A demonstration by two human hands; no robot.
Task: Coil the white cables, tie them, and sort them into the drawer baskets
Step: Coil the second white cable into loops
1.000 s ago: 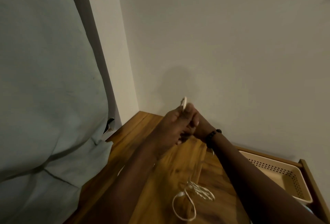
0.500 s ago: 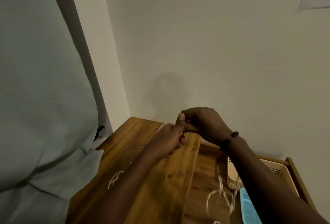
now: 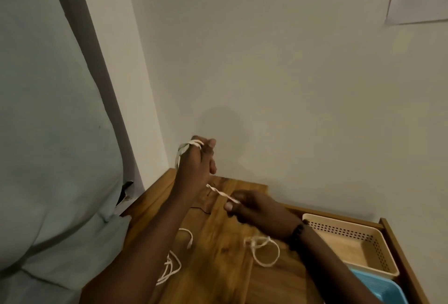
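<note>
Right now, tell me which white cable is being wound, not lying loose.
The white cable stretched between the left hand and right hand; the other cables lie on the wooden top.

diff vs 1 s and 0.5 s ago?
The hands have separated: left hand rose with white cable looped over its fingers; right hand dropped right, pinching the stretched end. Loose cables still lie on the wooden top; beige basket unchanged.

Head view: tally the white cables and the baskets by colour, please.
White cables: 3, one wound on the left hand and pinched by the right hand, a loose cable and a looped cable on the wood.
Beige basket: 1
Blue basket: 1
Total: 5
</note>
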